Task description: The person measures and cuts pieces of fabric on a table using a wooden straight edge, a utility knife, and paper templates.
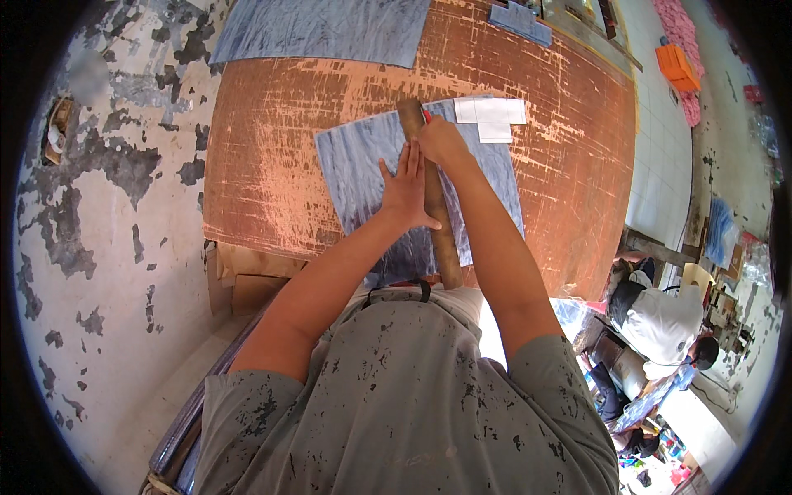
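A blue-and-white marbled sheet point(351, 161) lies on the worn brown table. A long brown wooden strip point(445, 252) runs across it, from its far edge toward my body. My left hand point(404, 196) presses on the strip and sheet with fingers spread and thumb out to the right. Near the strip's far end, my right hand point(443, 144) is closed around a slim red tool point(426, 117), held against the strip's right side. Most of the tool is hidden in my fingers, so its kind is unclear. White stepped paper pieces point(492, 114) lie at the sheet's far right corner.
The scratched brown tabletop point(264, 165) bears a larger blue marbled sheet point(326, 33) at the far left and smaller blue pieces point(521, 23) at the far right. A peeling wall point(107, 272) stands on the left. At right, a person in white point(660, 322) bends near a machine.
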`<control>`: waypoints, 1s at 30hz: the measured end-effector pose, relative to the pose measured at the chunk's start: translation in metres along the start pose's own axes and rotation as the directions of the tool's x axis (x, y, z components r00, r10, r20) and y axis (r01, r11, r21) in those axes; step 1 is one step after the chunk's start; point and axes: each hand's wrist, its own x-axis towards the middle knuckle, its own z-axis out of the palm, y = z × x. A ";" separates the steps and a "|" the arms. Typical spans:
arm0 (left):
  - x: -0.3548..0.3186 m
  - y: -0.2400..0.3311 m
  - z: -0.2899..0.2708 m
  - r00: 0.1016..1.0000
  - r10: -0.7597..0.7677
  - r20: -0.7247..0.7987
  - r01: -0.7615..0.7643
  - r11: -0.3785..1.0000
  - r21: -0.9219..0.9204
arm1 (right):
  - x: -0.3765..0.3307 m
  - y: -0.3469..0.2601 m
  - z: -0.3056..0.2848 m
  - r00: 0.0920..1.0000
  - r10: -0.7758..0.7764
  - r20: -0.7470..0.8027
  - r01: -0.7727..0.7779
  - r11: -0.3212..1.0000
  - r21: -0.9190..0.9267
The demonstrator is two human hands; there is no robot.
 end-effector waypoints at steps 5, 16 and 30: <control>0.001 -0.003 0.006 1.000 -0.001 0.000 0.001 1.000 -0.002 | -0.018 -0.015 -0.015 0.990 -0.140 0.024 0.141 0.983 -0.118; 0.003 -0.002 0.005 1.000 0.005 0.011 -0.005 1.000 0.030 | -0.025 -0.032 -0.032 0.984 0.172 0.039 -0.175 0.975 0.138; 0.001 0.002 0.000 0.999 -0.016 -0.039 0.014 0.998 -0.060 | -0.134 -0.002 -0.001 0.969 0.243 0.051 -0.248 0.952 0.179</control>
